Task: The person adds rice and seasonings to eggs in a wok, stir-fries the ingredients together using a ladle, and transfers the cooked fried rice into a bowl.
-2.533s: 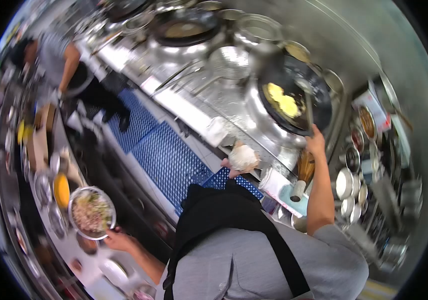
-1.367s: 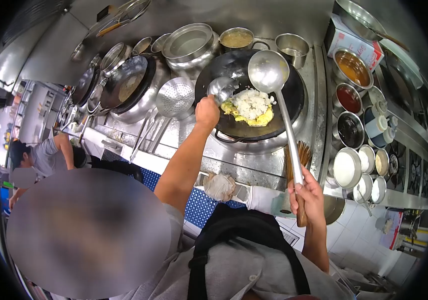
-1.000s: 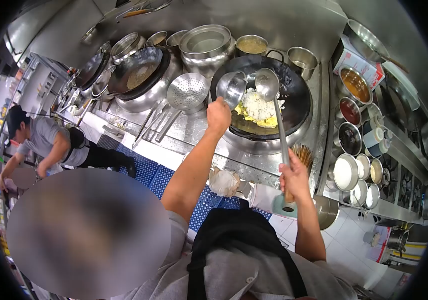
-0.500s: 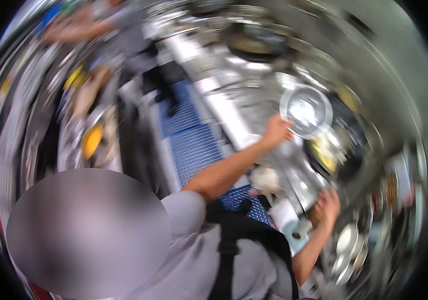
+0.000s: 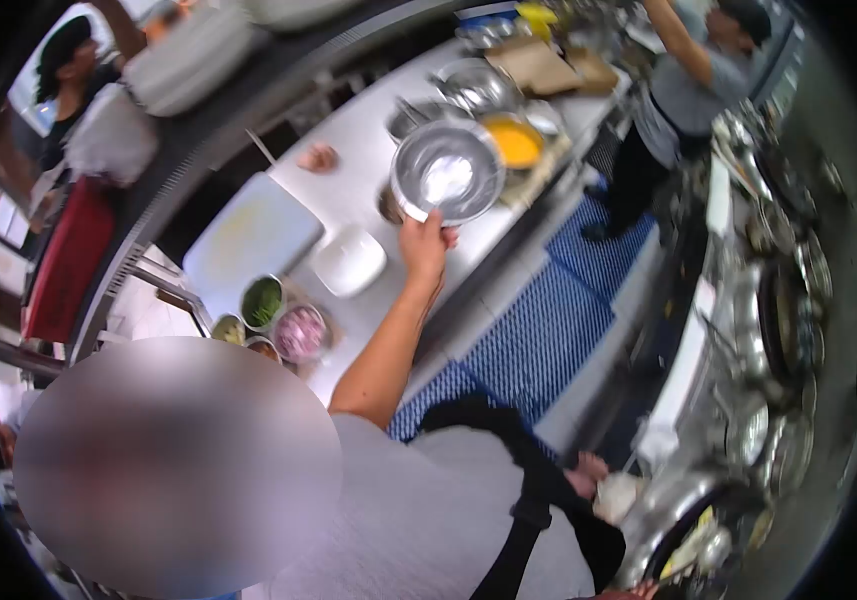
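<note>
My left hand (image 5: 426, 245) grips the rim of a shiny round metal bowl (image 5: 450, 172), holding it over the white counter (image 5: 493, 240). A square white dish (image 5: 349, 261) stands on the counter near my left forearm. Beyond the bowl sits a container of orange-yellow liquid (image 5: 513, 142). Only a small part of my right hand (image 5: 640, 591) shows at the bottom edge, close to a dark wok (image 5: 683, 530) with pale yellow food; its grip is hidden.
A white cutting board (image 5: 253, 240) lies near tubs of chopped greens (image 5: 262, 300) and chopped pink onion (image 5: 300, 332). Blue mats (image 5: 538, 310) cover the aisle floor. A co-worker (image 5: 683, 110) stands at its far end. Pans (image 5: 778, 320) line the stove at right.
My left hand has carried the metal bowl from beside the wok across to the counter. The view has swung left, and my right hand is now mostly out of sight.
</note>
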The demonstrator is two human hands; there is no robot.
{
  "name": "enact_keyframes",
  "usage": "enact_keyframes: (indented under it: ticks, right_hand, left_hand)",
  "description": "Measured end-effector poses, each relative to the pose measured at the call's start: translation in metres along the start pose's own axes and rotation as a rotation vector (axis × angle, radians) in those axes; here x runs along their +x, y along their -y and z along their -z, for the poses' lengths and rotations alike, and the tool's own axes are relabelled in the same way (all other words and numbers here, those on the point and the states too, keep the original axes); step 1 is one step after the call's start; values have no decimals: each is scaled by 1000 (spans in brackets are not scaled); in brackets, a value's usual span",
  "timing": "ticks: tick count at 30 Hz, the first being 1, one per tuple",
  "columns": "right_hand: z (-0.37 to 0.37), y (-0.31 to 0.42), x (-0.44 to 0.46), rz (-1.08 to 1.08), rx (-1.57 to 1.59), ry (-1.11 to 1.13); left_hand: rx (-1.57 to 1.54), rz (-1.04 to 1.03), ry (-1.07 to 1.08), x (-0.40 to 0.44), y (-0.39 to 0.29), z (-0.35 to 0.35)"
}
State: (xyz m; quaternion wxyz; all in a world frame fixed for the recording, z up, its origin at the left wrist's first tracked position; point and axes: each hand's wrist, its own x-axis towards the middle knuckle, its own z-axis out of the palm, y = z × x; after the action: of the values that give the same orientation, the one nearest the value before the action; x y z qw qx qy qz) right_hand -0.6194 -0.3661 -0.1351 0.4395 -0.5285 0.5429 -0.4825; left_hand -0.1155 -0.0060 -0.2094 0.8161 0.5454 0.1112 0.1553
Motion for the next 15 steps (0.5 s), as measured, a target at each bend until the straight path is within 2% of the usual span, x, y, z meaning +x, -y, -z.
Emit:
enact_keyframes:
  ticks: [1, 3, 5, 6, 9, 11, 15]
  right_hand:
    - [-29, -3, -13, 44, -14, 64]
    - [-78, -13, -38, 83, -76, 241]
    - [-119, -26, -60, 104, -90, 338]
    - [-134, -34, -69, 132, -226, 503]
    - [-165, -57, -86, 146, -352, 687]
    - [-174, -69, -90, 151, -401, 745]
    - [-177, -83, -86, 171, -456, 793]
  left_hand:
    - [-28, -54, -50, 28, 0, 29]
    - [-46, -1, -344, 78, -1, 67]
    - [-80, 29, -443, 127, 10, 104]
    - [-127, 41, -459, 152, 20, 122]
    - [-153, 134, -544, 197, 34, 153]
    - [-176, 201, -541, 220, 47, 170]
    - [-563, 272, -538, 226, 65, 180]
